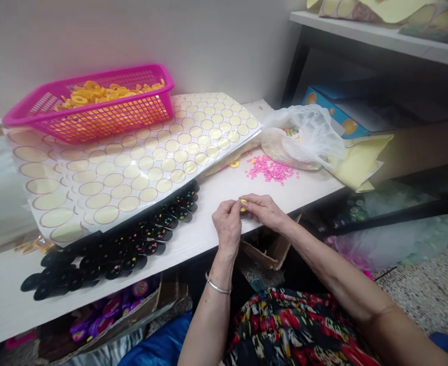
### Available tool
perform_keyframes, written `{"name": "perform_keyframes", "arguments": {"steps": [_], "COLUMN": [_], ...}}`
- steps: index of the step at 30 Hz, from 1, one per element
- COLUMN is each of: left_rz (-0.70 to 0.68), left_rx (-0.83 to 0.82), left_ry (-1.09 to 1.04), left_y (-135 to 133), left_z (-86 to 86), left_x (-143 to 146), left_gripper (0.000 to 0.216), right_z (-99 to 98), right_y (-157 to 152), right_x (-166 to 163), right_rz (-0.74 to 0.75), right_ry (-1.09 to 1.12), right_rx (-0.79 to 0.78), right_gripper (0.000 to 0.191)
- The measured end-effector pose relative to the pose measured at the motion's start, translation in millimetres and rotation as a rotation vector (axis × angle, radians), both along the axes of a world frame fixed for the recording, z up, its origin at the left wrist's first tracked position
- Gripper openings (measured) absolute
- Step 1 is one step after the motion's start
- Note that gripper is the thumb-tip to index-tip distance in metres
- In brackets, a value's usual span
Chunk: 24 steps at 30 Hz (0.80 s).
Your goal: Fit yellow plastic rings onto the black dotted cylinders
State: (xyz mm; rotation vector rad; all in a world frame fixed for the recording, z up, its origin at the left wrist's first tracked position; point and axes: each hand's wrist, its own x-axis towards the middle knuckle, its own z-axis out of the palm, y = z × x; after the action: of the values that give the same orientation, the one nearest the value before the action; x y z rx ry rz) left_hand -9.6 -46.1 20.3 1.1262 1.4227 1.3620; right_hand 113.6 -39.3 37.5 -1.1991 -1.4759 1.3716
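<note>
Left hand [227, 223]: fingertips pinched on the yellow piece [243, 206]
Right hand [265, 209]: pinching the same piece
Piece: best gripped lightly, at edges

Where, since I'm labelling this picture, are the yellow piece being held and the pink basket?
Yellow piece [243, 205]: head view, on its exposed part.
Pink basket [112, 119]: head view, on its front wall.

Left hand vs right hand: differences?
The left hand has a silver bracelet at its wrist; the right hand shows none. The left forearm rises steeply; the right forearm slants in from lower right. Both hands' fingers meet at a small yellow piece.
</note>
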Motion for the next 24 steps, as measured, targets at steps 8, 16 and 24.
{"name": "perform_keyframes", "arguments": {"steps": [8,16,24], "left_rz": [-0.007,-0.001,0.058], "left_rx": [0.045,-0.063,-0.132], "left_ry": [0.016,-0.119,-0.085], "left_y": [1,1,1], "left_z": [3.4,4.5,2.3], "left_x": [-1,0,7], "left_gripper": [0.02,0.024,0.029], "right_z": [0.0,0.1,-3.4], "right_y": [0,-5,-10], "right_x": [-13,-27,-32], "right_rz": [-0.108,-0.238,-0.313], "right_ry": [0.162,0.184,0.167], "right_rx": [-0.182,-0.269,-0.297], "right_gripper": [0.033,0.026,0.021]}}
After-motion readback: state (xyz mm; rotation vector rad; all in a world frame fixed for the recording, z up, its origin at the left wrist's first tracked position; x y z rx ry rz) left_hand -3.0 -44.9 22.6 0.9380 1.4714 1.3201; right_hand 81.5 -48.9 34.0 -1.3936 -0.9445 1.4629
